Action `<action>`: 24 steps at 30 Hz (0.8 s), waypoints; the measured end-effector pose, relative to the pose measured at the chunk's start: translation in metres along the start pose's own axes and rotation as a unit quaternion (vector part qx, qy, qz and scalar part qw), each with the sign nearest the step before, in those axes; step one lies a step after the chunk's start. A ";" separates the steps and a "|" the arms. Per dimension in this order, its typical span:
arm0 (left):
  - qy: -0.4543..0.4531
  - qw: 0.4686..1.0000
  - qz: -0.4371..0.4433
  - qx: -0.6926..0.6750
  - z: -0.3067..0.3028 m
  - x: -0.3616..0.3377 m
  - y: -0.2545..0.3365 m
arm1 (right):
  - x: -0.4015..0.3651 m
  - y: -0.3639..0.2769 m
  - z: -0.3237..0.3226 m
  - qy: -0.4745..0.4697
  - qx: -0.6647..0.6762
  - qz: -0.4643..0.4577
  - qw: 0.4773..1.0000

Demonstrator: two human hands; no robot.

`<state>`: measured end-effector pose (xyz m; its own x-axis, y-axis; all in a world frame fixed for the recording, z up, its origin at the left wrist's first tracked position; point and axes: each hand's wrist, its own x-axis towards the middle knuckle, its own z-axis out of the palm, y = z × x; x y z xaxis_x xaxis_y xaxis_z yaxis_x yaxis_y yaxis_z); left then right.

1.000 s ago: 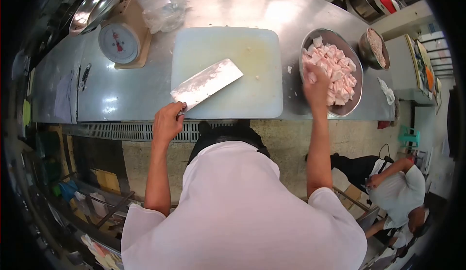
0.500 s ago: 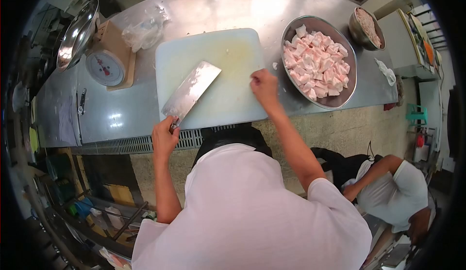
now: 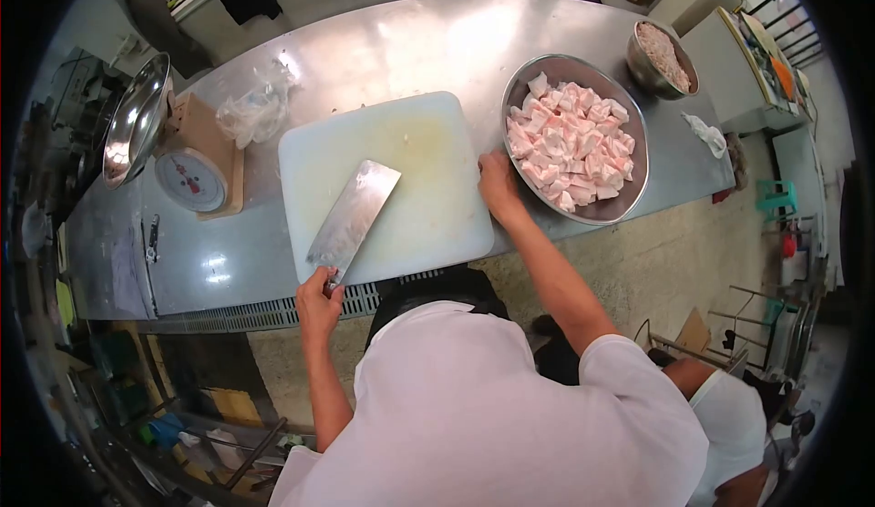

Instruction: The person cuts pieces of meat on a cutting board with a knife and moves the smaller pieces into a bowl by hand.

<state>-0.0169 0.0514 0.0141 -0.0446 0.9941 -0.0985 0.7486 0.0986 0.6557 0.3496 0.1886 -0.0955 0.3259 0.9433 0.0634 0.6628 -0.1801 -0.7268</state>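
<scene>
A broad cleaver (image 3: 355,214) lies at a slant over the white cutting board (image 3: 437,143). Its handle end is in my left hand (image 3: 319,299), with the fingers closed around it at the board's near edge. My right hand (image 3: 499,186) is between the board's right edge and a large steel bowl (image 3: 641,172), fingers curled in; whatever they hold, if anything, is hidden. Pale pink chunks of what looks like fatty meat (image 3: 574,138) fill the bowl. A tiny white scrap (image 3: 406,139) is on the board.
A dial scale (image 3: 193,181) with a steel pan stands at the left, beside a crumpled plastic bag (image 3: 255,111). A smaller bowl (image 3: 661,83) of minced-looking food sits at the back right, near a white cloth or bag (image 3: 705,133). Another person (image 3: 729,425) is at my right.
My right hand has moved from over the board's right side to the gap beside the bowl, where a white scrap lay. The view has shifted; the cleaver stays on the board.
</scene>
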 end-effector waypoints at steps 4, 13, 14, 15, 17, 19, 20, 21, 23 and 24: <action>0.004 1.000 -0.001 -0.007 0.003 -0.001 -0.006 | -0.010 -0.023 -0.031 -0.065 -0.077 -0.014 0.995; 0.010 0.999 0.045 0.010 -0.011 -0.002 -0.009 | -0.043 -0.120 -0.154 0.032 0.104 -0.123 0.987; 0.008 0.999 0.046 0.010 -0.013 -0.002 -0.008 | -0.035 -0.119 -0.169 0.077 0.138 -0.132 0.979; 0.000 0.999 0.042 0.010 -0.015 0.000 -0.006 | -0.025 -0.111 -0.177 0.137 0.137 -0.147 0.970; -0.015 0.999 0.040 0.011 -0.015 0.002 -0.006 | -0.002 -0.048 -0.185 0.085 -0.010 -0.133 0.987; -0.036 0.997 0.027 -0.067 -0.016 0.007 -0.008 | -0.007 -0.013 -0.186 0.004 -0.104 -0.093 0.990; -0.032 0.997 0.029 -0.069 -0.018 0.012 -0.004 | -0.020 -0.023 -0.189 0.035 -0.034 -0.093 0.994; -0.073 0.990 0.007 -0.124 -0.029 0.013 0.008 | -0.033 -0.033 -0.192 0.061 0.037 -0.091 0.993; -0.120 0.977 -0.021 -0.172 -0.046 0.010 0.033 | -0.055 -0.042 -0.201 0.103 0.034 -0.048 0.993; -0.163 0.946 -0.013 -0.280 -0.050 0.012 0.051 | -0.063 -0.041 -0.205 0.153 0.030 -0.007 0.988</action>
<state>-0.0121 0.0709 0.0841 0.2169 0.9331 -0.2870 0.2776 0.2229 0.9345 0.4395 0.0797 0.0706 0.5108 0.8159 0.2710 0.6314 -0.1421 -0.7623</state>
